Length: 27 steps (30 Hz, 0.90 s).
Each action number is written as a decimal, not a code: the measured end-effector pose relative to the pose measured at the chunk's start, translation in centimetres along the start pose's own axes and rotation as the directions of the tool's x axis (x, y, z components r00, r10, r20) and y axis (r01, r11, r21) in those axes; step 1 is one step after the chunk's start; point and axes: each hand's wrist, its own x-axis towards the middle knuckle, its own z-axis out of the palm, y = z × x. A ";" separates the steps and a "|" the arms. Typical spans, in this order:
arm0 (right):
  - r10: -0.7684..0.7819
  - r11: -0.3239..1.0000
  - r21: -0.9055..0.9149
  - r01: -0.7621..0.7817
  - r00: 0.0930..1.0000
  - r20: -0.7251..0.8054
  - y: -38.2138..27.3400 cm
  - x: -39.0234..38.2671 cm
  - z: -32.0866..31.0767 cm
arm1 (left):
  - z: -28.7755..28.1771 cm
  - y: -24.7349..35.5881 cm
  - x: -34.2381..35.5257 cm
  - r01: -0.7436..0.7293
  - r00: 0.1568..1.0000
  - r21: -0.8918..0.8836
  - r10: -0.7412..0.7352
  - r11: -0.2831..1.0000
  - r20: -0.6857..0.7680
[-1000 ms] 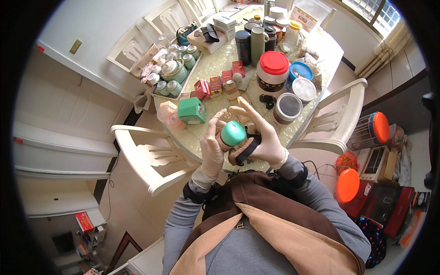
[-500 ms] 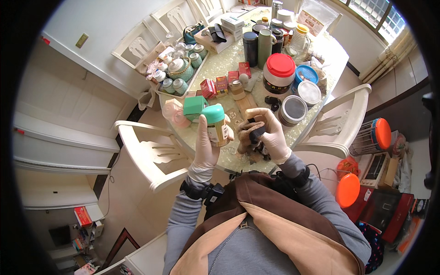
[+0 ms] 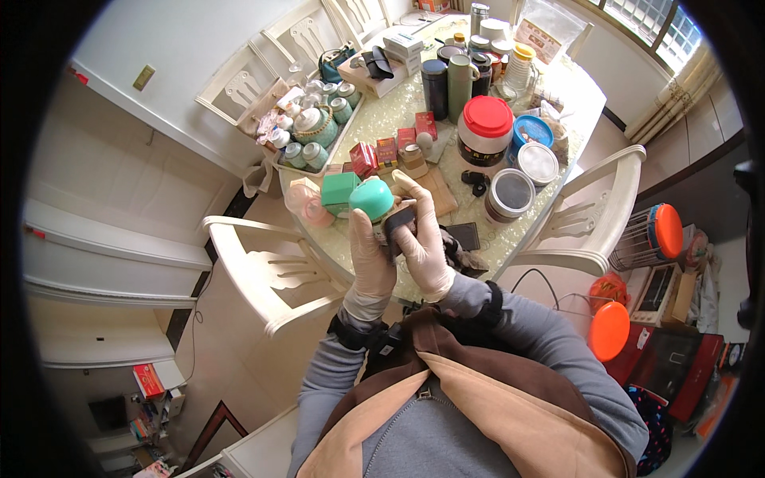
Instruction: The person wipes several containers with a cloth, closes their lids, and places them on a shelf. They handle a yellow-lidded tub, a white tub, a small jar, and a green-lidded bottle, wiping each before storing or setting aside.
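My left hand (image 3: 373, 269), in a white glove, is closed around a jar with a rounded green lid (image 3: 370, 199), held tilted above the near edge of the table. Most of the jar's body is hidden by my hands. My right hand (image 3: 430, 248), gloved too, grips a brown and black cloth (image 3: 398, 225) and presses it against the jar's side. Just beyond the jar stand a green box (image 3: 339, 191) and a pink translucent container (image 3: 307, 202). Beside my right hand lie a dark flat square (image 3: 462, 235) and a dark patterned bundle (image 3: 468, 260).
On the table (image 3: 355, 167) stand small red boxes (image 3: 386, 151), a red-lidded tub (image 3: 485, 131), a grey-lidded canister (image 3: 510, 193) and several flasks (image 3: 460, 88). At the far left is a tray with a teal tea set (image 3: 314, 127). Chairs stand left (image 3: 275, 275) and right (image 3: 598, 211).
My right hand has moved left with the cloth and now meets the jar. The jar has tipped, its lid turning toward me. The dark square has come into view.
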 end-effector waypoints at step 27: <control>0.401 0.612 0.598 -0.517 0.855 0.329 2.7 -0.1 -2.4 | -1.7 -0.7 0.8 -0.105 0.979 0.328 0.155 0.939 -0.129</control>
